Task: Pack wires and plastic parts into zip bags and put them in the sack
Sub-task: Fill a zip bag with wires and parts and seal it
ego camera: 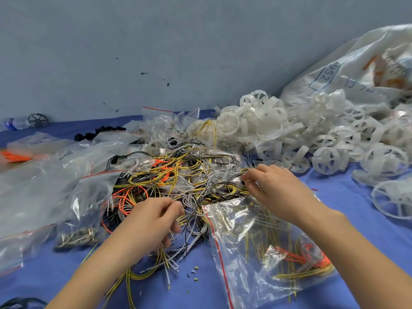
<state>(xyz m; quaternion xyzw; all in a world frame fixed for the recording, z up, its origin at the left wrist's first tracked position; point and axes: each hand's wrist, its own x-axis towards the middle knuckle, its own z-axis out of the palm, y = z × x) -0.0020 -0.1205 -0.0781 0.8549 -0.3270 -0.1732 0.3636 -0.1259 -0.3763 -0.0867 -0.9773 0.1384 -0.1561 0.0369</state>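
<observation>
both left hand [153, 221] and right hand [278, 190] fingers pinched on wires [189, 172]; zip bag [256, 253] crosswise, mouth leftward

Blue table [347, 210], wires [189, 175], zip bags [256, 248], plastic parts [289, 134], sack [347, 70]

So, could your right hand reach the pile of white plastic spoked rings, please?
Probably yes: the right hand lies just beside the white plastic spoked rings, nothing between, though it pinches coloured wires.
</observation>
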